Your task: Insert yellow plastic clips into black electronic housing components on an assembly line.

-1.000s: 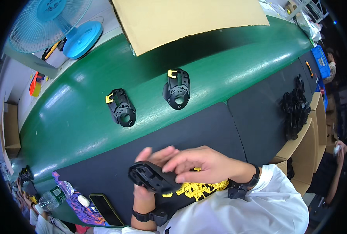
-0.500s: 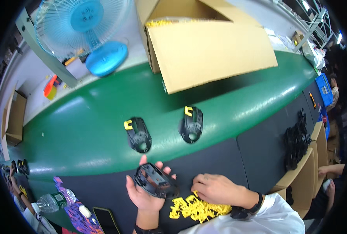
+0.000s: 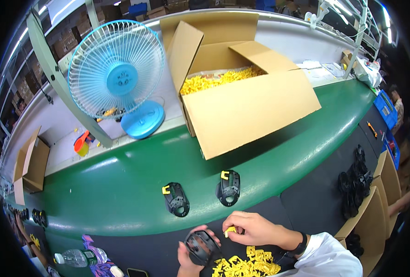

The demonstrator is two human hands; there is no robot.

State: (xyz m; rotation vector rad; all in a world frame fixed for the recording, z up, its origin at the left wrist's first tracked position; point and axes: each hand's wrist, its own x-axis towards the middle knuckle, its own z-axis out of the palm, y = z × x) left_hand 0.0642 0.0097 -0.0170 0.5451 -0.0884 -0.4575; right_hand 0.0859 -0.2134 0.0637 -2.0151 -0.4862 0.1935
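My left hand [image 3: 185, 259] is wrapped round a black plastic housing [image 3: 201, 249], tilted with its hollow side partly showing. Close to its right, my right hand [image 3: 255, 229] pinches a small yellow plastic clip [image 3: 230, 230] between thumb and fingers, apart from the housing. Below both hands lies a loose pile of yellow clips [image 3: 247, 266] on the black mat. Two similar black housings, one on the left [image 3: 177, 203] and one on the right [image 3: 229, 190], rest on the green belt, each with a yellow clip at its far end.
Beyond the belt [image 3: 108, 198] stand an open carton [image 3: 260, 115] of yellow clips and a blue fan [image 3: 122, 79]. A water bottle [image 3: 78, 258] and a phone [image 3: 137, 272] lie at the left. More black parts [image 3: 352, 184] and cartons [image 3: 366, 221] are at the right, near other people.
My right hand has come up from the pile with a yellow clip and is nearer the housing in my left hand. The head view has tilted upward.
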